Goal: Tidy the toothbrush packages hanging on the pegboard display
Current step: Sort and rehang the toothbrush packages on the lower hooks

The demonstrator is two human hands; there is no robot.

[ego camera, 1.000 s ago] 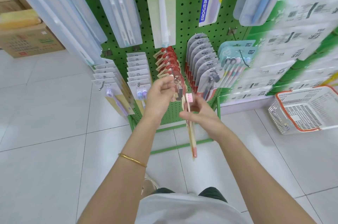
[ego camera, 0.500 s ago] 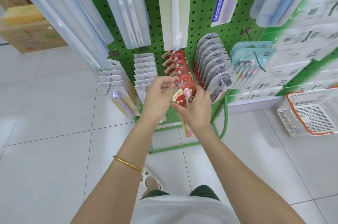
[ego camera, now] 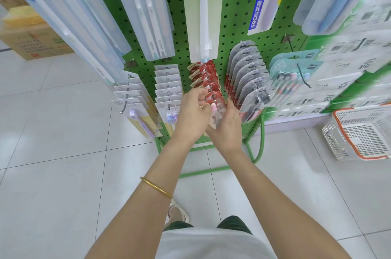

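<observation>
Head view: a red-topped clear toothbrush package (ego camera: pixel 214 103) is clasped by both hands (ego camera: pixel 191 117) (ego camera: pixel 227 125) at the hook tip, twelve o'clock; hanging seems unfinished.

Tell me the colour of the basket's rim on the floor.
Orange-red rim on a white basket, clearest at the right edge of the head view.

red package (ego camera: pixel 215 106) lower half hidden behind hands, right-side packages (ego camera: pixel 347 72) motion-blurred

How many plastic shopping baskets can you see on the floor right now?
1. A white basket with an orange rim sits on the tiled floor at the far right, beside the green pegboard stand. Others may be out of frame.
</observation>
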